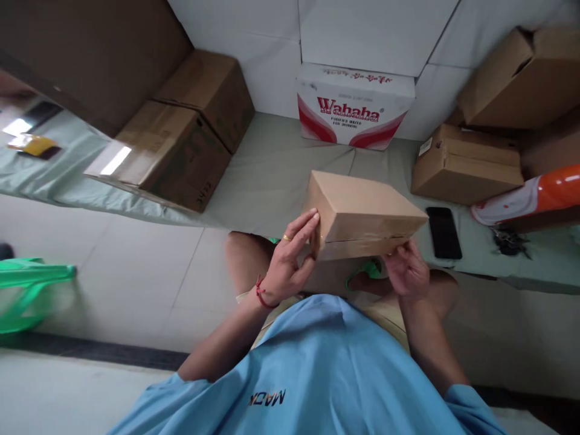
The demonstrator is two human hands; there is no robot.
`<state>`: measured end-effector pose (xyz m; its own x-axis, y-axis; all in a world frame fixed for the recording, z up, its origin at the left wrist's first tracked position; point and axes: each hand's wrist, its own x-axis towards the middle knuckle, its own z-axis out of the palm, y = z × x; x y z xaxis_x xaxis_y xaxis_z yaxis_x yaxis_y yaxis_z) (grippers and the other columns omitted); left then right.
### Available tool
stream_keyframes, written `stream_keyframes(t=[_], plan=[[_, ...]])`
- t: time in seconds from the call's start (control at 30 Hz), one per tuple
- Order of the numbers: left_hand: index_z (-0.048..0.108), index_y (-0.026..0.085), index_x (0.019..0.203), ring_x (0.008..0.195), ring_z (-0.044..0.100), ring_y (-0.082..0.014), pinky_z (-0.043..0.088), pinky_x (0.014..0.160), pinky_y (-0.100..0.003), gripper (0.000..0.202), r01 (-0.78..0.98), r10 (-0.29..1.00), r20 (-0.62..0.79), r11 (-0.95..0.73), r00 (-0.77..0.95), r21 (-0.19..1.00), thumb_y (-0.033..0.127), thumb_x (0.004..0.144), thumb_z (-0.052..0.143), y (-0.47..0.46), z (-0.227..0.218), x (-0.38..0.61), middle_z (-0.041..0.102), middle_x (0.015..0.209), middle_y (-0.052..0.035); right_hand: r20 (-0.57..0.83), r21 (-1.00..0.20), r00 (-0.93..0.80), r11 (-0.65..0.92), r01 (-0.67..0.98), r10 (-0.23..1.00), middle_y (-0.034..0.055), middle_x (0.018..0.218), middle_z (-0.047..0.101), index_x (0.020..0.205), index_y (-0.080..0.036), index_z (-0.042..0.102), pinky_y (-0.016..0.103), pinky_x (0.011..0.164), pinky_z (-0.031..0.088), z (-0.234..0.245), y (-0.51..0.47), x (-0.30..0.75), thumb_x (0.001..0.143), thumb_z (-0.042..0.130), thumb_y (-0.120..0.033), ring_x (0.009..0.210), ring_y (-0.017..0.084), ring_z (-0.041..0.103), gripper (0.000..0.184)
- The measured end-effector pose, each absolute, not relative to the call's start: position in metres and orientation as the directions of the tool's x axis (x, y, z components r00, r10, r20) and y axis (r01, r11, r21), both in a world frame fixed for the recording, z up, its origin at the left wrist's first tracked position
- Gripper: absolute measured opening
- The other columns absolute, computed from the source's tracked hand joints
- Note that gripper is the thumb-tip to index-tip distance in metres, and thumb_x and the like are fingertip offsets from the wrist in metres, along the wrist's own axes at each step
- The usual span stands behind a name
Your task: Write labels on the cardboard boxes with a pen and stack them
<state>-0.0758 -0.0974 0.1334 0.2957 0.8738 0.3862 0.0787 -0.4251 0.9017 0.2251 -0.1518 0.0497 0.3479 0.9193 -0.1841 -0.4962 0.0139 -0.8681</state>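
Note:
A small brown cardboard box, with clear tape along its near side, is held between my two hands over the front edge of the cloth-covered surface. It sits tilted, its near side toward me. My left hand presses against the box's left end, with a ring and a red string bracelet showing. Under the right near corner, my right hand grips the bottom edge with its fingers bent. The underside of the box and some right fingertips are hidden.
Larger cardboard boxes stand at the left. A white and red Wahaha carton rests against the wall. On the right are a black phone, keys, an orange and white roll and more boxes.

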Motion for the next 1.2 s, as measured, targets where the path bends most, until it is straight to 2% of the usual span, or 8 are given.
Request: stream_keyframes(t=[0.13, 0.27, 0.47, 0.6, 0.73, 0.9, 1.03, 1.2], plan=[[0.068, 0.030, 0.145, 0.161, 0.033, -0.0419, 0.027, 0.135, -0.061, 0.065, -0.161, 0.925, 0.237, -0.197, 0.296, 0.967, 0.030, 0.081, 0.080, -0.094, 0.124, -0.078, 0.049, 0.164, -0.0104, -0.112, -0.892, 0.345, 0.059, -0.448, 0.932, -0.0051, 0.114, 0.075, 0.117, -0.037, 0.073, 0.030, 0.088, 0.060, 0.040, -0.150, 0.220, 0.077, 0.083, -0.019, 0.093, 0.012, 0.069, 0.045], [0.071, 0.026, 0.130, 0.154, 0.046, -0.0383, 0.040, 0.127, -0.056, 0.052, -0.240, 0.968, 0.131, -0.078, 0.212, 0.968, 0.037, 0.082, 0.089, -0.089, 0.105, -0.074, 0.056, 0.153, -0.0139, -0.055, -0.924, 0.385, 0.099, -0.370, 0.921, -0.0053, 0.105, 0.074, 0.109, -0.034, 0.071, 0.026, 0.079, 0.059, 0.027, -0.151, 0.216, 0.073, 0.085, -0.018, 0.085, 0.011, 0.066, 0.042], [0.069, 0.030, 0.139, 0.143, 0.056, -0.0328, 0.051, 0.119, -0.045, 0.073, -0.253, 0.986, 0.042, 0.000, 0.161, 0.968, 0.033, 0.072, 0.098, -0.085, 0.076, -0.075, 0.061, 0.140, -0.0100, -0.118, -0.930, 0.461, 0.065, -0.362, 0.880, -0.0069, 0.103, 0.074, 0.105, -0.034, 0.072, 0.024, 0.080, 0.057, 0.030, -0.156, 0.219, 0.067, 0.085, -0.019, 0.093, 0.011, 0.069, 0.042], [0.075, 0.033, 0.136, 0.141, 0.056, -0.0301, 0.049, 0.122, -0.044, 0.064, -0.242, 0.977, 0.070, -0.019, 0.203, 0.970, 0.027, 0.075, 0.094, -0.087, 0.065, -0.082, 0.059, 0.136, -0.0079, -0.147, -0.938, 0.464, 0.025, -0.345, 0.874, -0.0002, 0.116, 0.077, 0.116, -0.030, 0.076, 0.032, 0.087, 0.060, 0.045, -0.152, 0.222, 0.085, 0.071, -0.041, 0.106, 0.017, 0.072, 0.032], [0.078, 0.032, 0.133, 0.148, 0.049, -0.0323, 0.041, 0.129, -0.046, 0.055, -0.300, 0.957, 0.086, 0.001, 0.278, 0.954, 0.031, 0.079, 0.089, -0.089, 0.068, -0.081, 0.059, 0.140, -0.0084, -0.173, -0.971, 0.408, -0.085, -0.224, 0.897, 0.0049, 0.132, 0.077, 0.124, -0.027, 0.076, 0.045, 0.113, 0.054, 0.060, -0.146, 0.219, 0.100, 0.057, -0.067, 0.127, 0.024, 0.069, 0.050], [0.076, 0.029, 0.122, 0.147, 0.052, -0.0331, 0.046, 0.125, -0.048, 0.039, -0.319, 0.987, 0.093, -0.048, 0.130, 0.947, 0.041, 0.086, 0.086, -0.086, 0.083, -0.075, 0.065, 0.137, -0.0092, -0.086, -0.996, 0.342, -0.079, -0.036, 0.936, 0.0044, 0.134, 0.076, 0.130, -0.027, 0.075, 0.043, 0.116, 0.052, 0.065, -0.149, 0.217, 0.092, 0.078, -0.049, 0.125, 0.023, 0.069, 0.044], [0.070, 0.031, 0.132, 0.147, 0.051, -0.0328, 0.050, 0.121, -0.046, 0.064, -0.254, 0.989, 0.102, -0.073, 0.103, 0.964, 0.035, 0.074, 0.096, -0.078, 0.083, -0.075, 0.061, 0.142, -0.0093, -0.009, -0.994, 0.356, 0.029, -0.101, 0.934, 0.0037, 0.136, 0.074, 0.133, -0.029, 0.070, 0.042, 0.112, 0.055, 0.061, -0.147, 0.215, 0.084, 0.085, -0.034, 0.125, 0.020, 0.068, 0.052], [0.072, 0.025, 0.116, 0.124, 0.063, -0.0238, 0.050, 0.113, -0.037, 0.048, -0.266, 0.984, 0.045, 0.002, 0.170, 0.964, 0.019, 0.072, 0.089, -0.076, 0.066, -0.075, 0.065, 0.121, -0.0060, -0.001, -0.982, 0.453, 0.084, -0.168, 0.892, -0.0013, 0.112, 0.074, 0.113, -0.027, 0.068, 0.032, 0.099, 0.055, 0.043, -0.137, 0.217, 0.071, 0.086, -0.021, 0.108, 0.015, 0.067, 0.046]])
